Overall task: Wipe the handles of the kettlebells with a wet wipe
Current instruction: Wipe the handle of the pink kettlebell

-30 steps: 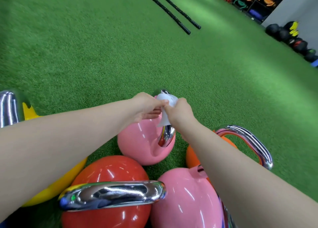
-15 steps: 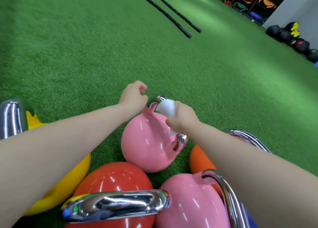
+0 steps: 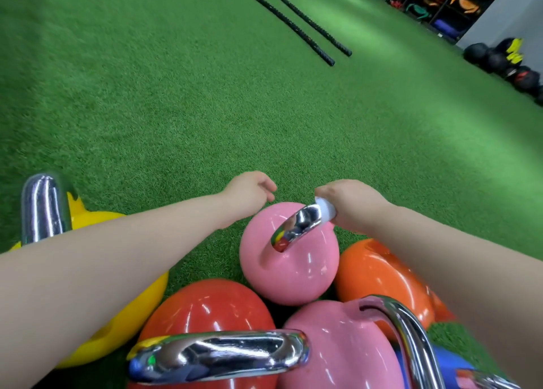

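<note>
Fingers of the right hand (image 3: 357, 205) are curled around a white wet wipe (image 3: 326, 209), wrapping it over the far end of the chrome handle (image 3: 296, 227) of the pink kettlebell (image 3: 289, 266). Just left of that handle, the left hand (image 3: 249, 194) hangs with loosely curled fingers, holding nothing (whether it touches the ball I cannot tell). Around the pink kettlebell crowd a red one (image 3: 205, 309), an orange one (image 3: 373, 274), a yellow one (image 3: 88, 221) and a second pink one (image 3: 338, 350), all on green turf (image 3: 176, 94). Two black ropes (image 3: 293, 15) lie well apart, farther out.

Kettlebells (image 3: 289, 259) clustered on turf (image 3: 176, 109), ropes (image 3: 293, 18) behind
</note>
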A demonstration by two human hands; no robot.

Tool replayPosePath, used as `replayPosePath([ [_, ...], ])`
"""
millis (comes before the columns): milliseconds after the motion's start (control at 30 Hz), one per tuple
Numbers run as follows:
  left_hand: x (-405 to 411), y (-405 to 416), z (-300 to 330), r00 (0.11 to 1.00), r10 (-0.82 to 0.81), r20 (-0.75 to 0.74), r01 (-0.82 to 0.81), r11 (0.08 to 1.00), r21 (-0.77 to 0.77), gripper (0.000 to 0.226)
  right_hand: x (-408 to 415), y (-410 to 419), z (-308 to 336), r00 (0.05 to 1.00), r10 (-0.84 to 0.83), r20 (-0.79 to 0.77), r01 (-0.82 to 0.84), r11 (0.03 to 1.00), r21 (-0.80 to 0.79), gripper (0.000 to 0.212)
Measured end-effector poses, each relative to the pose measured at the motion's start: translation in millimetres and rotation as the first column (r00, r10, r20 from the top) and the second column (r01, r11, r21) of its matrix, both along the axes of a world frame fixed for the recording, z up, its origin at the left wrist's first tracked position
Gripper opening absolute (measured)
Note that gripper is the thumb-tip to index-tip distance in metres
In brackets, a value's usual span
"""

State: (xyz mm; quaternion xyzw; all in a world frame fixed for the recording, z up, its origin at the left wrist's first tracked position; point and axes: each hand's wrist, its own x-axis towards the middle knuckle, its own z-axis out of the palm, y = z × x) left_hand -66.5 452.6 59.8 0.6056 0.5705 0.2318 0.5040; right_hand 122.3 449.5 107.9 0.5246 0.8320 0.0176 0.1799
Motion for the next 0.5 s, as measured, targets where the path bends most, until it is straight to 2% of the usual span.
replayPosePath([
  [167, -7.8, 5.4, 2.5, 0.982, 0.148, 0.116, -0.15, 0.989, 0.005, 0.033, -39.1, -17.4, -13.6, 0.949, 0.281, 0.142, -0.289, 0.957, 0.036, 0.013],
  [233, -5.8, 3.2, 2.4, 0.974, 0.151, 0.166, -0.154, 0.988, 0.003, 0.031, -46.6, -25.4, -23.2, 0.904, 0.386, 0.186, -0.421, 0.882, 0.213, 0.013],
  [267, -3.1, 0.3, 2.7, 0.972, 0.14, 0.187, -0.143, 0.99, 0.004, 0.031, -45.9, -29.6, -24.4, 0.903, 0.392, 0.177, -0.428, 0.853, 0.297, 0.02],
  [367, 7.9, -11.2, 2.4, 0.966, 0.076, 0.248, -0.085, 0.996, 0.027, 0.031, -30.4, -43.2, -33.1, 0.949, 0.308, 0.074, -0.304, 0.823, 0.479, 0.028],
  [400, 11.8, -16.2, 2.4, 0.966, 0.045, 0.254, -0.058, 0.997, 0.046, 0.031, -27.0, -48.4, -31.5, 0.96, 0.279, 0.033, -0.257, 0.823, 0.507, 0.032],
  [433, 15.5, -21.0, 3.2, 0.971, 0.012, 0.24, -0.03, 0.997, 0.072, 0.031, -23.3, -52.0, -29.4, 0.967, 0.254, -0.022, -0.206, 0.832, 0.515, 0.045],
  [467, 17.8, -24.8, 3.1, 0.98, -0.023, 0.199, 0.001, 0.994, 0.112, 0.031, -20.9, -55.4, -27.0, 0.971, 0.225, -0.08, -0.157, 0.853, 0.497, 0.056],
  [500, 20.4, -27.8, 3.7, 0.986, -0.057, 0.154, 0.033, 0.987, 0.159, 0.03, -18.2, -59.6, -24.1, 0.971, 0.198, -0.136, -0.108, 0.865, 0.49, 0.059],
])
